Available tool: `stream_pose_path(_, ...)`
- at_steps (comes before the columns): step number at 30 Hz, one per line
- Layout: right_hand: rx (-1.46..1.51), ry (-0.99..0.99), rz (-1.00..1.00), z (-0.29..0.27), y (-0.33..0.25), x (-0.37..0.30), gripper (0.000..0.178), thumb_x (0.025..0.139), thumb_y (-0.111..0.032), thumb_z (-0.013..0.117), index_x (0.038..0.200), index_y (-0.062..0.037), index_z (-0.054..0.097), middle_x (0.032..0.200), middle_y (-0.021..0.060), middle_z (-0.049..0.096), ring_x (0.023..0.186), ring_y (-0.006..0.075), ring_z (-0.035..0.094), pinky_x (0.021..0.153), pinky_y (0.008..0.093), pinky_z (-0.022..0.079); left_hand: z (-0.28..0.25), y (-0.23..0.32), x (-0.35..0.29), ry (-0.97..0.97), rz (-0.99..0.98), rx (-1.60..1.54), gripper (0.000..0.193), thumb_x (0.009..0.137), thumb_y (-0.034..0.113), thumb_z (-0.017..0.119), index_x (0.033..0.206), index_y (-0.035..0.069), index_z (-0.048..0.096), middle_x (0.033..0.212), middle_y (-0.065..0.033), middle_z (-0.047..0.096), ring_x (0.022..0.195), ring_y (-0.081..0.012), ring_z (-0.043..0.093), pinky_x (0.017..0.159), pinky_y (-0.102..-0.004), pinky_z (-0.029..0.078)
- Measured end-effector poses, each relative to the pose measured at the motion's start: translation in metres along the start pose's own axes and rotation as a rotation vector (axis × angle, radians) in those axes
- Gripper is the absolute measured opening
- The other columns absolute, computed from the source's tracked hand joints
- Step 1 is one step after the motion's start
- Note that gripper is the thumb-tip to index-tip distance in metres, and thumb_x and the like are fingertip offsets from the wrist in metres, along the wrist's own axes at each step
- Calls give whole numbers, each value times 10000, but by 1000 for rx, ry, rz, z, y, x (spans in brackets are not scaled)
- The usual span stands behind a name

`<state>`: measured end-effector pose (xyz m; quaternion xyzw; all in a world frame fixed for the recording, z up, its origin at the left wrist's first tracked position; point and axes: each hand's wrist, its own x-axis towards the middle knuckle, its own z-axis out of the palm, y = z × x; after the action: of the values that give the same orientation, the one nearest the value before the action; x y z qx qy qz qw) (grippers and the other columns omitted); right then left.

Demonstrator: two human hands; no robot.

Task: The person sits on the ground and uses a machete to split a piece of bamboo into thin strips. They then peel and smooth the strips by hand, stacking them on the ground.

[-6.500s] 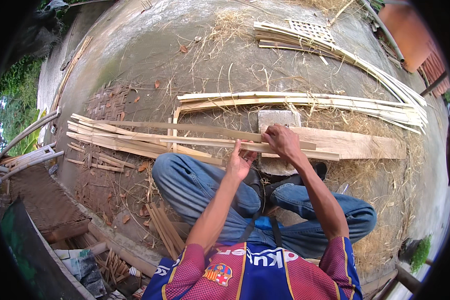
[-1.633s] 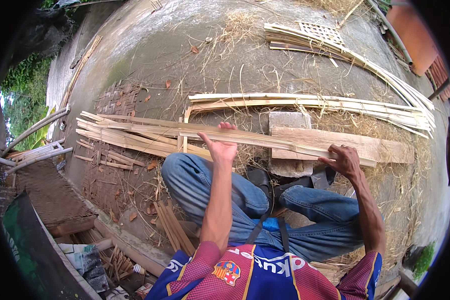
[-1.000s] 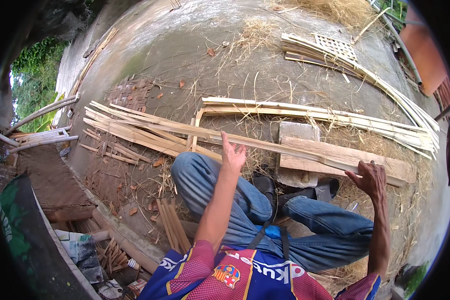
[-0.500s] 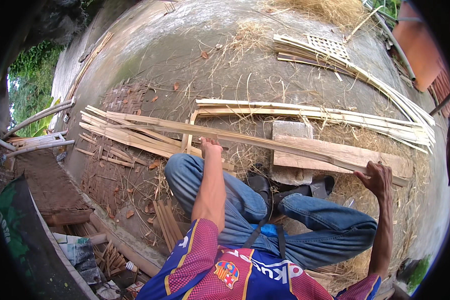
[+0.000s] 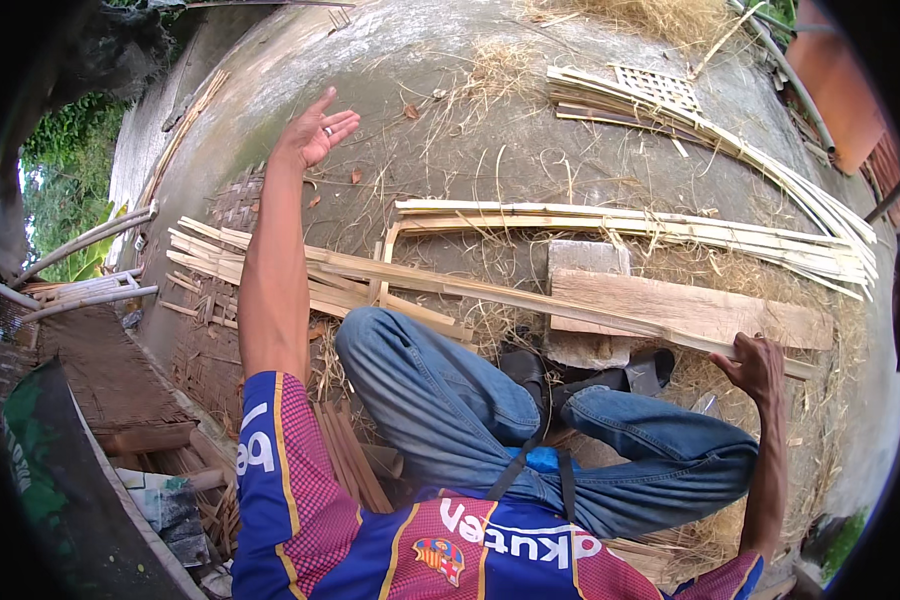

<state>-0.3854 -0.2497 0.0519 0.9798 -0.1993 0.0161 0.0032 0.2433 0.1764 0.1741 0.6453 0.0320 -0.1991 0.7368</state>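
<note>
My left hand (image 5: pixel 318 130) is raised over the bare ground at the far left, fingers spread and nothing in it. A ring shows on one finger. On the right, my right hand (image 5: pixel 755 367) is closed around the near end of a long bamboo strip (image 5: pixel 490 290). That strip slants across in front of my knees, past the wooden plank (image 5: pixel 710 308), and its far end lies over a bundle of split bamboo strips (image 5: pixel 345 302) on the left. The plank rests on a concrete block (image 5: pixel 588 258). My left forearm hides part of the left bundle.
Pale bamboo strips (image 5: pixel 610 222) lie beyond the plank, and another bundle (image 5: pixel 660 105) sits farther back beside a woven lattice piece (image 5: pixel 660 86). Dry shavings (image 5: pixel 670 22) are piled at the back. Brown slats (image 5: pixel 348 455) lie by my left thigh.
My left hand has let go of the bamboo strip and swung up and to the left, opening. My right hand keeps its hold on the strip, almost unmoved.
</note>
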Motion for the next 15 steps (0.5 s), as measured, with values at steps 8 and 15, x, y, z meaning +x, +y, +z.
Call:
stream_pose_path(8, -48, 83, 20, -20, 20, 7, 502, 721, -493, 823, 672, -64, 567, 556, 109, 538, 563, 316, 566, 600, 448, 422, -23, -218, -22, 1137, -319, 260, 833, 928, 537, 585, 1512, 34, 271, 1492, -282, 329, 1324, -429, 465, 1055, -554, 458)
stream_pose_path(15, -59, 87, 70, -34, 50, -7, 510, 692, -459, 849, 751, -60, 537, 656, 108, 571, 685, 337, 582, 730, 443, 415, -10, -295, -27, 439, -311, -917, 759, 777, 716, 714, 1092, 60, 500, 904, -93, 677, 747, -248, 681, 720, -384, 586)
